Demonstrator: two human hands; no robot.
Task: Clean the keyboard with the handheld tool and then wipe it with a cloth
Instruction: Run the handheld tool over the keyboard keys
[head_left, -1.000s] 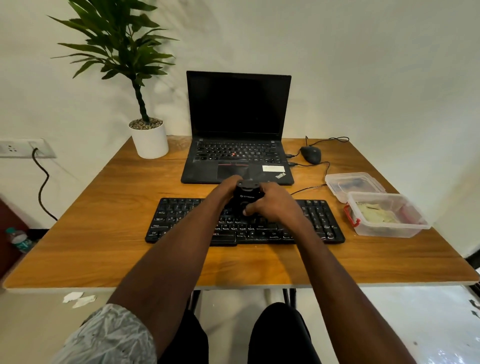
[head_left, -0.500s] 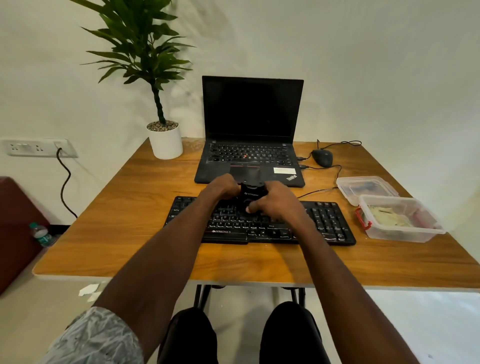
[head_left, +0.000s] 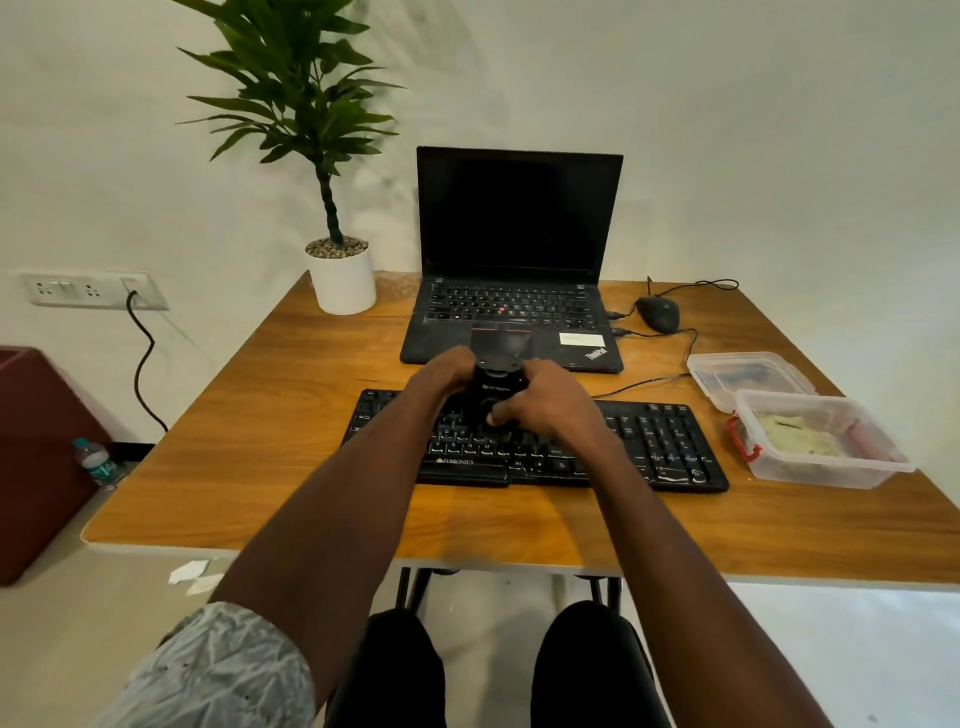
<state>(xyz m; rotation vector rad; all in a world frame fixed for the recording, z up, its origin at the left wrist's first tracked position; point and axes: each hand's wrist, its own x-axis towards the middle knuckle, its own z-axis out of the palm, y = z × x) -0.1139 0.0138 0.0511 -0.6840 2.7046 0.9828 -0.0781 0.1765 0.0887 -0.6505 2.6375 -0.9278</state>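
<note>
Both hands, left (head_left: 448, 370) and right (head_left: 540, 397), are gripping the small, rigid-looking tool (head_left: 497, 391) by its sides over the keyboard (head_left: 660, 441).

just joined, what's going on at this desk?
A person is cleaning the black keyboard with a small black handheld tool. Both the left hand and the right hand grip the tool, held over the keyboard's middle, just in front of the open laptop. A yellowish cloth sits in the clear container to the right, so wiping hasn't started.
</note>
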